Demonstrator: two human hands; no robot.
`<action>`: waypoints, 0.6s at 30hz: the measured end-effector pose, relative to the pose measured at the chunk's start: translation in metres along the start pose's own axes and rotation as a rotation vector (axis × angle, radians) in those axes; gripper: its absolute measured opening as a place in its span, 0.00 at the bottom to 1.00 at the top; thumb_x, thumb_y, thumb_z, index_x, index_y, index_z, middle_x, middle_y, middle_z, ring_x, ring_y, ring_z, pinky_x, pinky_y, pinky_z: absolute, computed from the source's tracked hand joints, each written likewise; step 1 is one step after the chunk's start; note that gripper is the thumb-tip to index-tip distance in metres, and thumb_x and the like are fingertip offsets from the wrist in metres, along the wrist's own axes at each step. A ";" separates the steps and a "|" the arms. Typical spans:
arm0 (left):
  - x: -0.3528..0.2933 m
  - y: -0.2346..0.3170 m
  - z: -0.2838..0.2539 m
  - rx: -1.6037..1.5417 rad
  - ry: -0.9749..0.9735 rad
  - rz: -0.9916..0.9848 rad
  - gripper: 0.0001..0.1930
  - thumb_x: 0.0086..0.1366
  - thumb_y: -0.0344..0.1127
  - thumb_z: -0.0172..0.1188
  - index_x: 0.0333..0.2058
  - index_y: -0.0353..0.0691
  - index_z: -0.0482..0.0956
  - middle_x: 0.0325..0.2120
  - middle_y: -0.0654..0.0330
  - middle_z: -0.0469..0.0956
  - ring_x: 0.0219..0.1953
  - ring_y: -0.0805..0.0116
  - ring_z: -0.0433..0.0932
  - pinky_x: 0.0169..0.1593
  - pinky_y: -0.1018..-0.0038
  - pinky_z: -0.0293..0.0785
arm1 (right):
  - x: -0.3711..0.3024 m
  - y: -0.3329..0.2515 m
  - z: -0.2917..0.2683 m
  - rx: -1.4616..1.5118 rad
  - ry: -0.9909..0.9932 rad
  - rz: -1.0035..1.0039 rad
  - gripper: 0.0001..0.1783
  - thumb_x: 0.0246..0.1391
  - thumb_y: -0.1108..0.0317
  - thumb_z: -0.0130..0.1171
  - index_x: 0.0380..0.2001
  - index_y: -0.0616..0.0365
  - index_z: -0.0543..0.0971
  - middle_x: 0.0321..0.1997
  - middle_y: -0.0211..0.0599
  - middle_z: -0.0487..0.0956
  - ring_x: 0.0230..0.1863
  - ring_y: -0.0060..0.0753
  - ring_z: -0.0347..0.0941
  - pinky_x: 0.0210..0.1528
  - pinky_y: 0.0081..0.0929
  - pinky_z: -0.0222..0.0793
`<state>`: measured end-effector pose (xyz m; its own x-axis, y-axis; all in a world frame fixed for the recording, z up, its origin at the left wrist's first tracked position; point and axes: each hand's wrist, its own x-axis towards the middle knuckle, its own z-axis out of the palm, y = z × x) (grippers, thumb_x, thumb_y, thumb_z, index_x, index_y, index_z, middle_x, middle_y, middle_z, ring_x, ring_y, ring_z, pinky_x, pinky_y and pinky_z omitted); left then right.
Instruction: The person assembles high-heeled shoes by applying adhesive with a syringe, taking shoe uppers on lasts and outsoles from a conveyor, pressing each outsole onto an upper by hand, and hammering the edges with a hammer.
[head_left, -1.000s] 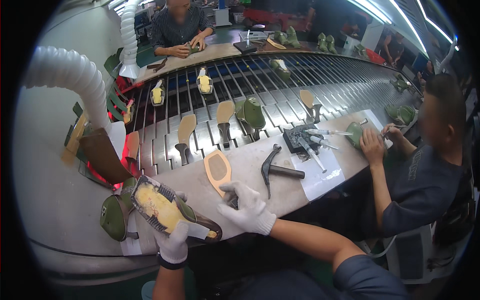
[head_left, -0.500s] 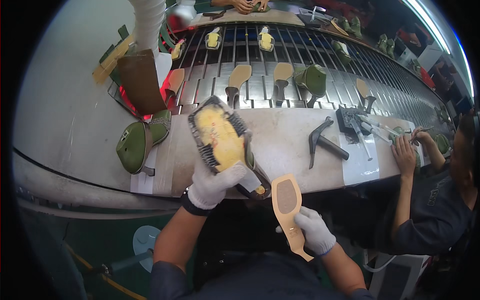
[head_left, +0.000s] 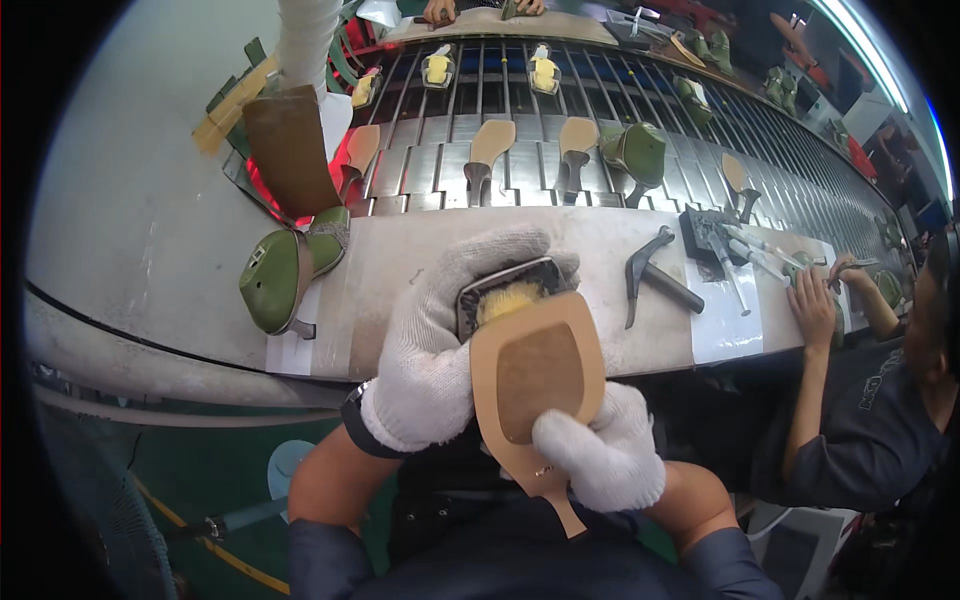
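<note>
My left hand point(head_left: 440, 340), in a white knit glove, grips a shoe on its yellow last point(head_left: 508, 292), held close to my body above the bench edge. My right hand point(head_left: 600, 450), also gloved, holds a tan sole piece point(head_left: 535, 375) with a brown centre and a narrow heel end pointing down. The sole lies pressed flat over the bottom of the shoe, covering most of it.
A green shoe upper point(head_left: 285, 275) and a hammer point(head_left: 655, 275) lie on the bench point(head_left: 390, 290). Behind runs a slatted conveyor point(head_left: 520, 110) carrying tan soles, yellow lasts and a green shoe point(head_left: 635, 152). A co-worker's hand point(head_left: 815, 305) works at right beside tools point(head_left: 725, 240).
My left hand pulled the lasted shoe in toward my body, and my right hand lifted the tan sole up from below and laid it over the shoe's bottom.
</note>
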<state>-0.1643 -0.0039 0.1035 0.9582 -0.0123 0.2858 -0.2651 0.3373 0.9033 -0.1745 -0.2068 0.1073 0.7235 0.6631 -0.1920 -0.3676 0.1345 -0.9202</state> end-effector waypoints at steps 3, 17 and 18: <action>-0.006 0.003 -0.007 -0.127 0.044 -0.087 0.23 0.81 0.36 0.51 0.69 0.33 0.70 0.64 0.36 0.78 0.67 0.42 0.79 0.70 0.47 0.79 | 0.006 0.006 -0.001 0.007 0.014 0.067 0.16 0.75 0.63 0.63 0.50 0.67 0.88 0.40 0.34 0.90 0.39 0.14 0.81 0.40 0.20 0.80; -0.019 0.015 -0.006 0.075 -0.047 -0.091 0.53 0.54 0.50 0.85 0.71 0.31 0.67 0.63 0.34 0.79 0.66 0.46 0.81 0.66 0.52 0.82 | 0.001 0.001 0.008 -0.098 0.041 0.082 0.15 0.75 0.65 0.62 0.50 0.67 0.90 0.39 0.37 0.92 0.38 0.17 0.84 0.41 0.23 0.82; -0.020 0.014 -0.008 0.092 -0.056 -0.072 0.52 0.55 0.50 0.85 0.71 0.31 0.67 0.63 0.34 0.79 0.65 0.46 0.82 0.66 0.53 0.82 | 0.001 0.002 0.009 -0.098 0.043 0.084 0.15 0.75 0.65 0.62 0.50 0.67 0.90 0.39 0.37 0.92 0.38 0.17 0.84 0.41 0.23 0.82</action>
<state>-0.1858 0.0080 0.1077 0.9684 -0.0866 0.2340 -0.2068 0.2461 0.9469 -0.1799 -0.1989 0.1084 0.7177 0.6368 -0.2818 -0.3703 0.0063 -0.9289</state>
